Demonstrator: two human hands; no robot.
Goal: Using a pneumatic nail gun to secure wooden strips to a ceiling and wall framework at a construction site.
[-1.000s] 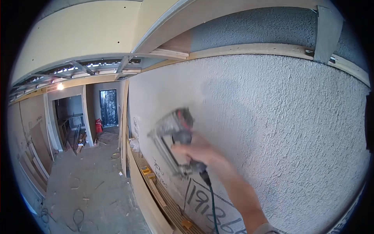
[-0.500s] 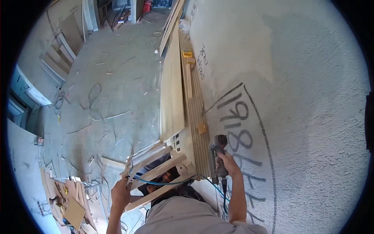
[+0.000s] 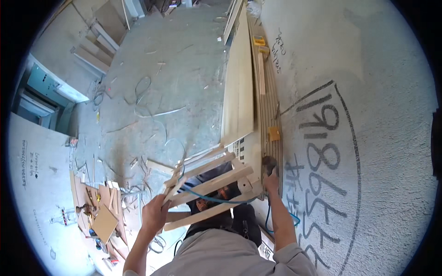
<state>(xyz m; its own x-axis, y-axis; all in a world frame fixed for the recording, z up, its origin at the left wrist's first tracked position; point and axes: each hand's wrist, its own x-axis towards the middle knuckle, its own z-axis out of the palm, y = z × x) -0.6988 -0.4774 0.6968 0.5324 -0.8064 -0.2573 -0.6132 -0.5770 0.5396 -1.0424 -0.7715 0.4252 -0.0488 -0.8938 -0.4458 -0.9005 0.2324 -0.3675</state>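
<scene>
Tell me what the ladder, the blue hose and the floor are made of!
The ladder: probably bare wood, pale and matt. The blue hose: likely plastic or rubber; it bends in smooth curves. The floor: perhaps unfinished concrete, dull grey and blotchy.

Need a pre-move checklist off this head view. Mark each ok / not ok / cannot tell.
1. Left hand on wooden stepladder: ok, fingers closed on its frame.
2. Right hand on nail gun: ok, beside the ribbed panels.
3. Nail gun's nose clear: cannot tell, hidden.
4. Blue hose clear of the stepladder: not ok, runs across it.
5. Floor clear: not ok, strips and a pale board lie about.
6. Stepladder's feet planted: cannot tell, not visible.
</scene>
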